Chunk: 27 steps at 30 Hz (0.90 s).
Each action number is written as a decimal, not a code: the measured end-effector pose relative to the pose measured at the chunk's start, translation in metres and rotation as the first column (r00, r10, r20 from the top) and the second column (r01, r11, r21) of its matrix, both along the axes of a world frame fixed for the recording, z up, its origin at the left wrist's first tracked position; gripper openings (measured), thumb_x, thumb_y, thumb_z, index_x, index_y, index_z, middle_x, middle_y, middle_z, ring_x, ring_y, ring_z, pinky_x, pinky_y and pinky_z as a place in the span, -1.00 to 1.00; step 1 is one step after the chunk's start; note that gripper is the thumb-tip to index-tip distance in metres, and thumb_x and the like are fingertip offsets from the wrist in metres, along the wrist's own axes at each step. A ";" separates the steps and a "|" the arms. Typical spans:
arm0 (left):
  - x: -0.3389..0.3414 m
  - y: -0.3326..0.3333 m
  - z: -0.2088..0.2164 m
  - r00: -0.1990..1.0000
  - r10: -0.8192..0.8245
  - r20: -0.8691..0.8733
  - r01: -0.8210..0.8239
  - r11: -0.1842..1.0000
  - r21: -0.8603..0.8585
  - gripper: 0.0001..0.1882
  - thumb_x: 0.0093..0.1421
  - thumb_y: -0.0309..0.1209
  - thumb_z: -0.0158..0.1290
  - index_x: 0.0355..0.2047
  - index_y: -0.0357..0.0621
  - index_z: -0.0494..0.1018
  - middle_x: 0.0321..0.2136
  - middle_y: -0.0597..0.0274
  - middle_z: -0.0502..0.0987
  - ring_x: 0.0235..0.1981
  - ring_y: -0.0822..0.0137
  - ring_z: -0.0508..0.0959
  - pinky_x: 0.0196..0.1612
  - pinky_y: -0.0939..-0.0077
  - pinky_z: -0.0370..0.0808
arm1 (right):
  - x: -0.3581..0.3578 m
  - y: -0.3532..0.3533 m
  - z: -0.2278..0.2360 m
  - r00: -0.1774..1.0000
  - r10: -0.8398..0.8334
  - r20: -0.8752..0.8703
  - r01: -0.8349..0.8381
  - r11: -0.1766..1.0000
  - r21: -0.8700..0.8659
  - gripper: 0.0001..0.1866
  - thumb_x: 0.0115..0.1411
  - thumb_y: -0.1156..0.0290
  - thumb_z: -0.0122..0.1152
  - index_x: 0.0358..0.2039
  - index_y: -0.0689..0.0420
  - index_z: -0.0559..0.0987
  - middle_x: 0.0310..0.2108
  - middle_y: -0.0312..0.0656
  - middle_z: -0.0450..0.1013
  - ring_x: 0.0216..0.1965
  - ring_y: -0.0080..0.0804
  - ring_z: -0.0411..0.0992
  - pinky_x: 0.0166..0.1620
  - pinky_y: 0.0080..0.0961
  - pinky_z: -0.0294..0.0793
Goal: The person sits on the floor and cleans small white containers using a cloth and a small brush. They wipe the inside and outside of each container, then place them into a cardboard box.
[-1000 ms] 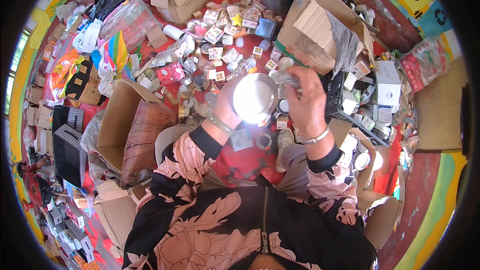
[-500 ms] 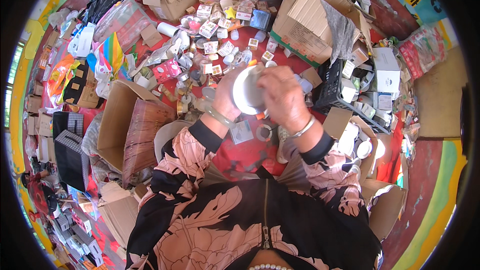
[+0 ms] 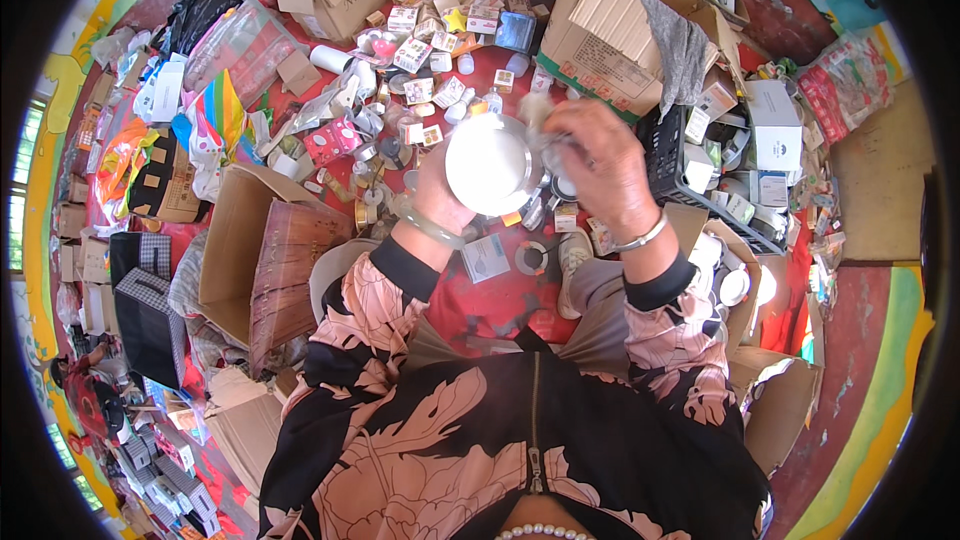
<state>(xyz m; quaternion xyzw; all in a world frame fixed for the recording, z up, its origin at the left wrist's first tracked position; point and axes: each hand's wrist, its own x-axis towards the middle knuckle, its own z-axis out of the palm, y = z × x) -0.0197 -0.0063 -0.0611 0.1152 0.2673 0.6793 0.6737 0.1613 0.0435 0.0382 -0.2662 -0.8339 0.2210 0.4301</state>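
My left hand (image 3: 437,195) grips a round white disc-shaped lid (image 3: 490,167) from its left side, holding it up over the red floor. My right hand (image 3: 598,162) is at the disc's upper right edge, fingers pinched on a small pale cloth or wad (image 3: 540,112) pressed against it. A bangle sits on my left wrist and a silver bracelet on my right. Small boxes and jars (image 3: 430,90) lie scattered just beyond both hands.
An open brown cardboard box (image 3: 245,260) stands at my left knee. A big carton with a grey cloth (image 3: 630,30) is at the upper right, next to a black crate (image 3: 690,170) of small white boxes. A roll of tape (image 3: 530,258) lies below my hands.
My right hand moved from the disc's right side across its front to its upper right edge. The disc stayed in my left hand and now faces the camera more fully.
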 end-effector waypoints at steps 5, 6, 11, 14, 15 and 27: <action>-0.002 0.005 0.010 0.976 0.024 -0.215 -0.023 1.000 0.007 -0.63 0.27 -0.37 -0.28 -0.03 -0.37 0.32 -0.13 -0.03 0.47 -0.15 0.17 0.52 -0.07 0.33 0.48 | -0.014 -0.016 -0.027 0.994 0.074 0.074 -0.071 0.997 -0.043 -0.79 -0.15 0.74 0.06 -0.48 0.16 0.46 -0.39 -0.15 0.42 -0.31 -0.13 0.40 -0.21 -0.35 0.41; -0.001 0.005 0.016 0.989 0.018 0.148 -0.013 0.999 -0.029 -0.63 0.27 -0.36 -0.26 -0.04 -0.36 0.32 -0.14 -0.03 0.48 -0.15 0.17 0.52 -0.07 0.32 0.47 | -0.015 -0.020 -0.029 0.992 0.101 0.082 -0.095 0.993 -0.073 -0.79 -0.15 0.74 0.05 -0.48 0.15 0.46 -0.39 -0.14 0.42 -0.31 -0.12 0.40 -0.21 -0.34 0.41; 0.012 -0.014 0.032 0.723 0.040 -0.689 0.101 0.982 0.163 -0.64 0.29 -0.31 -0.26 -0.08 -0.35 0.33 -0.19 0.09 0.48 -0.19 0.25 0.51 -0.10 0.41 0.46 | -0.029 -0.038 -0.020 0.930 0.359 0.079 -0.353 0.932 -0.079 -0.76 -0.21 0.73 0.08 -0.46 0.15 0.48 -0.38 -0.17 0.42 -0.29 -0.13 0.40 -0.21 -0.35 0.42; 0.021 -0.008 0.008 0.992 -0.078 -0.098 0.090 0.988 0.125 -0.71 0.24 -0.36 -0.14 -0.11 -0.28 0.34 -0.25 0.14 0.49 -0.24 0.31 0.52 -0.14 0.47 0.47 | -0.037 -0.042 -0.019 0.925 0.377 0.051 -0.377 0.926 -0.027 -0.73 -0.22 0.73 0.09 -0.44 0.15 0.51 -0.34 -0.20 0.43 -0.25 -0.17 0.40 -0.19 -0.40 0.42; 0.028 -0.007 0.007 0.996 -0.063 -0.068 0.068 0.995 0.071 -0.73 0.24 -0.36 -0.13 -0.14 -0.27 0.35 -0.28 0.15 0.49 -0.26 0.31 0.52 -0.15 0.47 0.47 | -0.036 -0.039 -0.018 0.945 0.325 0.018 -0.325 0.946 -0.013 -0.73 -0.22 0.73 0.10 -0.45 0.15 0.51 -0.34 -0.20 0.43 -0.25 -0.18 0.40 -0.19 -0.40 0.42; 0.017 -0.003 0.010 0.547 0.206 -0.811 0.022 0.965 0.261 -0.75 0.25 -0.34 -0.14 -0.17 -0.23 0.38 -0.28 0.17 0.49 -0.28 0.32 0.52 -0.24 0.42 0.45 | -0.034 -0.040 -0.019 0.991 0.131 0.021 -0.133 0.977 0.167 -0.72 -0.23 0.70 0.13 -0.43 0.12 0.49 -0.30 -0.14 0.43 -0.27 -0.15 0.39 -0.20 -0.36 0.43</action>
